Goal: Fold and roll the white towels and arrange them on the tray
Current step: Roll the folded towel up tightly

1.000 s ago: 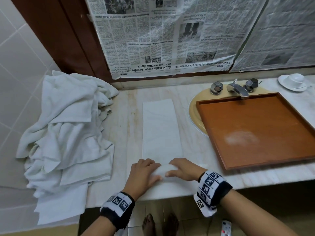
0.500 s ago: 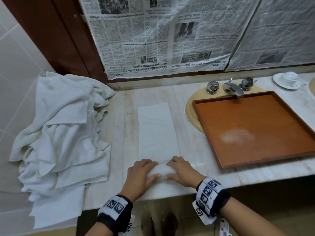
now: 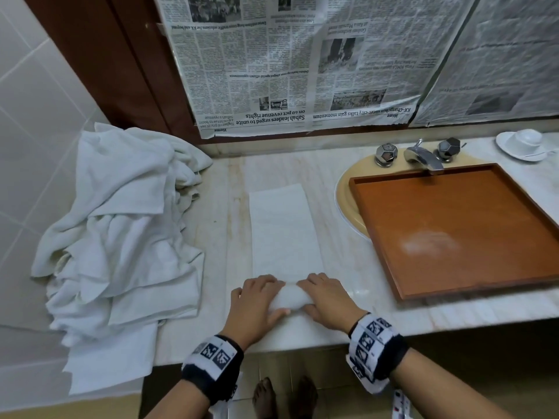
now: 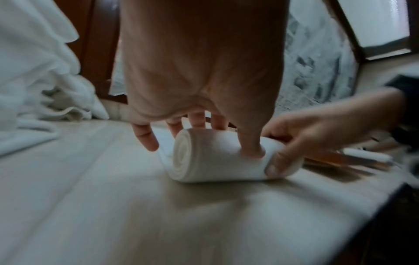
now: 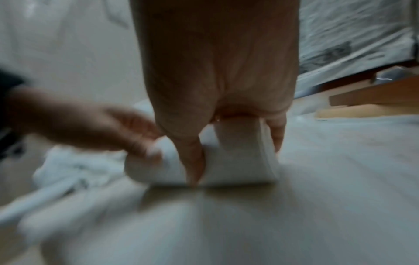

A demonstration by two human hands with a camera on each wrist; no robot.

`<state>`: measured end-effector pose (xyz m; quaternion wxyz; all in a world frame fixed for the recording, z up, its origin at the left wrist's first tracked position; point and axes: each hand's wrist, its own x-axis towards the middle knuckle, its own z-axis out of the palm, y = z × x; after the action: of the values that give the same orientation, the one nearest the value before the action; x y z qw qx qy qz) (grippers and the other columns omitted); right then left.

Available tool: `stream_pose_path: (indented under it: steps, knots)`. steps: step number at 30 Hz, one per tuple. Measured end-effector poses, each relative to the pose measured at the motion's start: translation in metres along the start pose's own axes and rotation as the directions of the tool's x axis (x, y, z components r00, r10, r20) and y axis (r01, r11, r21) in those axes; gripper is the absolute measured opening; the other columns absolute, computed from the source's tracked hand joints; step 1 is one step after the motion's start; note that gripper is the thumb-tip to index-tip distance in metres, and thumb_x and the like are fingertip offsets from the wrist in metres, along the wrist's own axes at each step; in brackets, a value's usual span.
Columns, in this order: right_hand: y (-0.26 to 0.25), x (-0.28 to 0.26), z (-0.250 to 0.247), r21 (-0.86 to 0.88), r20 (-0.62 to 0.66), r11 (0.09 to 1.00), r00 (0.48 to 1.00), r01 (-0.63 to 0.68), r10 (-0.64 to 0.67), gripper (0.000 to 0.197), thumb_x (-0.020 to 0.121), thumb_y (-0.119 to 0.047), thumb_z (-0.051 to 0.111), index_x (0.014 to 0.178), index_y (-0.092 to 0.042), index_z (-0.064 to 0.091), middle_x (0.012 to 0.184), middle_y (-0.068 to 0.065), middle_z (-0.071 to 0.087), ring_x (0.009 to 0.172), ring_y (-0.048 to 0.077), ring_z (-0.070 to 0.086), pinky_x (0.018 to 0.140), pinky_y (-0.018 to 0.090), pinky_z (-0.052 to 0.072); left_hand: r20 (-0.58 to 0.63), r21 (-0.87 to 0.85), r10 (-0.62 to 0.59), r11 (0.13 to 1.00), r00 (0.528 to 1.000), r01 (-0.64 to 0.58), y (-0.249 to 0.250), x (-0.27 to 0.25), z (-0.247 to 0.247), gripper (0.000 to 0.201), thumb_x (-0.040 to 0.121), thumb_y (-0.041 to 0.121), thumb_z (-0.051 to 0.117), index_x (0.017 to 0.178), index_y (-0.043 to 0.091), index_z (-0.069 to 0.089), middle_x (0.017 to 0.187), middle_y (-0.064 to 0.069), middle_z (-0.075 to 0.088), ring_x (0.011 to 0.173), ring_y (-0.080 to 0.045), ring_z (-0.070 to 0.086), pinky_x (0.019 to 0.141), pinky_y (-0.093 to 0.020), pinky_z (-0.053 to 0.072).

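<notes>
A folded towel (image 3: 286,228) lies as a long strip on the counter (image 3: 223,225), just to the left of the tray (image 3: 453,237), which sits over the sink (image 3: 348,189). The end of the strip nearest the counter's front edge is already wound into a short roll (image 4: 215,157). The left hand (image 3: 257,303) curls over the roll's left end, thumb pressed into the near side and fingers draped over the far side. The right hand (image 3: 328,300) grips the other end the same way, thumb in front and fingers behind. So both hands are clamped on the roll, and most of the strip is not yet rolled.

The tray holds no towels. A heap of loose towels (image 3: 121,237) waits on the far side of the strip from the tray.

The main risk, as I judge it, is an uneven roll. If one hand pushes ahead of the other, the roll could skew across the strip and end up cone-shaped, with layers sticking out at one end. Slack thumbs would let the core loosen, and a soft roll may unwind when carried to the tray. The roll also sits near the counter's front edge, so a backward slip could drop it off.
</notes>
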<state>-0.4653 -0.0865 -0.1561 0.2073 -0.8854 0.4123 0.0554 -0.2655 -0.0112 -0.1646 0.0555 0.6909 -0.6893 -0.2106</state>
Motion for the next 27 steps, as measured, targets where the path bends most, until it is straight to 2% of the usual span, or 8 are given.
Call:
stream_pose_path:
  steps: [4,7,10,14,16,19,23,27]
  knots:
    - [0.002,0.011,-0.027,0.169,0.309,0.982,0.951,-0.084,0.028,0.053,0.091,-0.038,0.065,0.138,-0.020,0.050,0.133,0.005,0.052,0.123,0.025,0.047,0.101,0.036,0.039,-0.046,-0.010,0.010,1.000,0.999,-0.010,0.004,-0.010,0.009,0.068,0.085,0.073,0.039,0.141,0.034,0.046,0.132,0.011,0.051,0.121,-0.016,0.046,0.093,-0.037,0.036]
    - [0.006,0.000,-0.028,0.195,0.213,0.974,0.975,-0.113,0.071,0.061,0.088,-0.040,0.067,0.141,-0.020,0.044,0.139,0.002,0.048,0.126,0.023,0.046,0.102,0.033,0.037,0.088,-0.102,-0.036,0.994,0.995,0.045,0.000,-0.002,0.002,0.066,0.086,0.074,0.046,0.141,0.037,0.044,0.132,0.012,0.050,0.123,-0.013,0.042,0.097,-0.037,0.033]
    - [-0.001,-0.016,-0.013,-0.121,-0.046,0.993,0.999,0.003,-0.009,0.067,0.085,-0.045,0.065,0.141,-0.015,0.042,0.138,0.005,0.046,0.123,0.027,0.047,0.101,0.040,0.041,0.228,-0.151,-0.062,0.984,0.972,0.098,-0.002,0.014,-0.011,0.084,0.070,0.087,0.036,0.136,0.037,0.050,0.125,0.008,0.055,0.119,-0.016,0.048,0.098,-0.043,0.038]
    - [-0.007,-0.020,0.013,-0.271,-0.080,0.962,0.996,0.006,-0.029,0.079,0.062,-0.057,0.079,0.123,-0.010,0.060,0.113,0.007,0.061,0.101,0.027,0.063,0.087,0.043,0.054,0.265,-0.079,-0.059,0.993,0.962,0.083,0.004,0.018,-0.016,0.065,0.088,0.071,0.048,0.143,0.036,0.045,0.134,0.003,0.050,0.124,-0.020,0.046,0.101,-0.046,0.037]
    - [-0.005,-0.012,0.011,-0.243,-0.077,0.970,0.997,0.011,-0.031,0.067,0.070,-0.053,0.076,0.119,-0.010,0.061,0.111,0.007,0.060,0.100,0.028,0.062,0.088,0.044,0.051,0.171,-0.008,-0.058,0.998,0.984,0.061,0.008,0.010,-0.013,0.070,0.088,0.073,0.040,0.147,0.034,0.039,0.142,0.005,0.042,0.128,-0.020,0.041,0.103,-0.043,0.034]
    - [-0.002,0.002,-0.007,-0.075,0.051,0.997,0.999,-0.005,0.008,0.056,0.091,-0.047,0.060,0.136,-0.014,0.049,0.129,0.006,0.048,0.121,0.027,0.045,0.099,0.041,0.038,0.001,0.048,-0.011,0.999,1.000,0.011,0.014,-0.005,-0.004,0.082,0.077,0.076,0.020,0.146,0.035,0.040,0.143,0.007,0.041,0.128,-0.018,0.041,0.101,-0.038,0.033]
    - [0.006,0.008,-0.029,0.165,0.329,0.981,0.943,-0.103,0.044,0.057,0.091,-0.050,0.063,0.136,-0.016,0.050,0.130,0.006,0.049,0.124,0.026,0.044,0.100,0.035,0.036,0.079,-0.004,-0.010,1.000,0.997,0.011,0.008,-0.008,0.002,0.084,0.075,0.079,0.021,0.146,0.038,0.040,0.140,0.011,0.044,0.127,-0.015,0.042,0.099,-0.036,0.033]
    - [0.003,-0.008,-0.022,0.029,0.096,0.998,0.994,-0.056,0.053,0.063,0.090,-0.048,0.053,0.144,-0.018,0.040,0.139,0.003,0.044,0.126,0.025,0.042,0.104,0.041,0.035,0.209,-0.197,-0.057,0.975,0.976,0.099,-0.001,0.007,-0.005,0.070,0.084,0.074,0.051,0.143,0.039,0.045,0.136,0.009,0.049,0.126,-0.016,0.044,0.103,-0.044,0.037]
